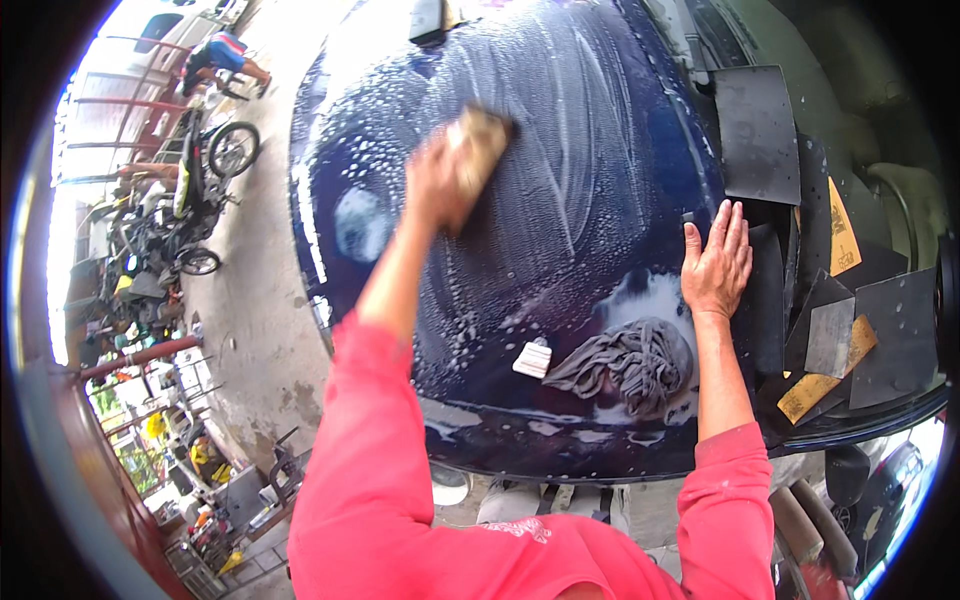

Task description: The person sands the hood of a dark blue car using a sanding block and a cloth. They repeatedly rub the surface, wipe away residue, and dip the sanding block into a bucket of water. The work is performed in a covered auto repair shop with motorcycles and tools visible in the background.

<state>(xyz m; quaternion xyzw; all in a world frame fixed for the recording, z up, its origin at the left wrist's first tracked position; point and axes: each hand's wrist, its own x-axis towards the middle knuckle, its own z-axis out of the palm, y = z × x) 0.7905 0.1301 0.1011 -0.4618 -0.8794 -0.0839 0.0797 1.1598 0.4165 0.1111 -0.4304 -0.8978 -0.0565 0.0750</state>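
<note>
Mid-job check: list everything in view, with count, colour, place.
Glossy car hood: one, dark blue, sudsy, centre
Rectangular block: one, tan, blurred, hood's upper middle
Crumpled cloth: one, grey, hood's near side
Small ridged block: one, white, left of cloth
Boxy object: one, black, top edge
Flat sheets: several, black and grey, right
Paper-like pieces: at least two, tan, among sheets
Motorcycle: at least one, black and yellow-green, left
Other person: one, blue-and-red top, upper left
Sleeves: two, red, below
Left hand: one, gripping tan block
Right hand: one, palm down, hood's right edge
</note>
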